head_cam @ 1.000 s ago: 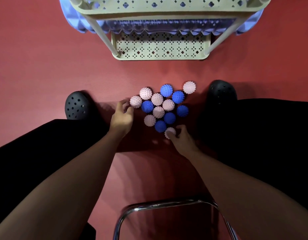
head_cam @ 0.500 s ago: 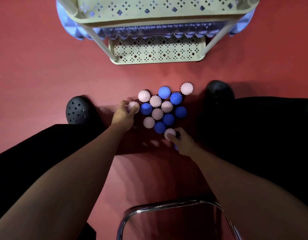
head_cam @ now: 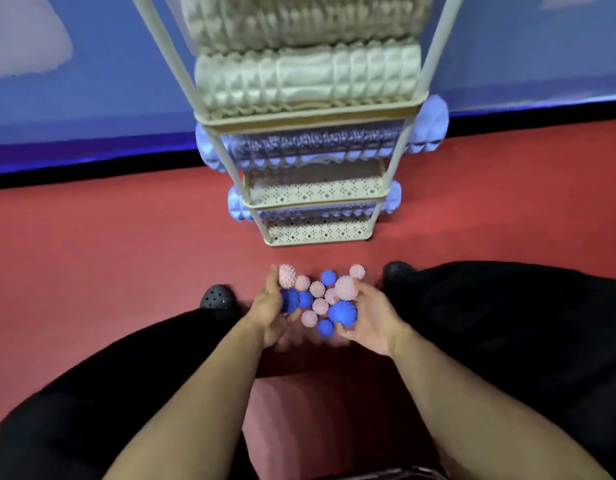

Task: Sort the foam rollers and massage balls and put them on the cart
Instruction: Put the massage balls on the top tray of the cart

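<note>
Both hands, left hand [head_cam: 269,315] and right hand [head_cam: 370,320], grip spiky balls [head_cam: 341,312] (pink and blue) before the cart [head_cam: 313,114].

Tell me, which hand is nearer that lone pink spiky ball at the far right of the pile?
Right. The right hand lies just below the pink spiky ball; the left hand sits across the pile.

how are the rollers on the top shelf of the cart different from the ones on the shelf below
The top-shelf foam rollers are cream and fit between the posts of the cart; the lower-shelf foam rollers are pale blue and stick out past both sides. The cream ones are stacked; the blue stacking is hidden. Both kinds lie crosswise and have ridged surfaces.
</note>
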Demonstrator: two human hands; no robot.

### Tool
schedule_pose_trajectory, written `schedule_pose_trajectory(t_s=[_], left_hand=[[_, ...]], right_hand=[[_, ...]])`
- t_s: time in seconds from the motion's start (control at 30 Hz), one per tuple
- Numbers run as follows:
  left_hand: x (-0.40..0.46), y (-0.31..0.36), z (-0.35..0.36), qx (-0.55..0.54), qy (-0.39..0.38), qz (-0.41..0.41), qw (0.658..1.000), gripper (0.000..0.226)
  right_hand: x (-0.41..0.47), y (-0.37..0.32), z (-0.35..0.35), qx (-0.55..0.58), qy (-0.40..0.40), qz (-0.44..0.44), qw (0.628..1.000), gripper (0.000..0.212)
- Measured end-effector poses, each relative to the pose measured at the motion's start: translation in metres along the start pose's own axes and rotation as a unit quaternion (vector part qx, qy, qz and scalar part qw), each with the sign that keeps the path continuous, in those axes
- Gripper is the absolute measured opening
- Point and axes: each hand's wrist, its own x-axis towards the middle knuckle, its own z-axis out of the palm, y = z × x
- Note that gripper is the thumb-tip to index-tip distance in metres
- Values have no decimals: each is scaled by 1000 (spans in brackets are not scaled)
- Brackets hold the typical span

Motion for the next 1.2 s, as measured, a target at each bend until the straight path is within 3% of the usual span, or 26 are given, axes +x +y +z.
schedule_pose_trajectory(t_s=[0.07, 0.2, 0.37, 0.43, 0.53, 0.67, 0.73, 0.8, 0.97, 1.1, 1.2], left_hand=[[-41, 26, 7, -30, -14, 24, 999, 45], [-124, 83, 24, -72, -93, 96, 988, 40], [-226, 155, 39, -113, -198, 207, 951, 45], [-265, 180, 43, -120, -210, 237, 941, 38], [-316, 213, 50, -101, -205, 282, 932, 49], [-364, 253, 63, -44, -158, 375, 912, 51], [-386, 276, 69, 22, -103, 440, 892, 47], [-408, 302, 74, 88, -61, 516, 850, 43], [-446, 396, 95, 193, 80, 698, 685, 41], [-451, 480, 115, 349, 221, 681, 604, 53], [-439, 523, 130, 458, 271, 637, 557, 59]], right_hand=[[-31, -18, 25, 9, -29, -38, 999, 28], [-96, -53, 83, -4, -68, -135, 989, 29], [-189, -101, 156, -23, -158, -256, 953, 20], [-228, -118, 183, -40, -185, -290, 938, 24], [-282, -140, 218, -83, -205, -351, 910, 32], [-341, -169, 253, -188, -207, -445, 851, 23], [-366, -188, 271, -250, -187, -497, 809, 25], [-390, -211, 289, -316, -138, -565, 749, 25], [-436, -293, 343, -453, 7, -678, 579, 39], [-443, -356, 380, -550, 155, -696, 435, 49], [-431, -388, 393, -603, 190, -669, 391, 47]])
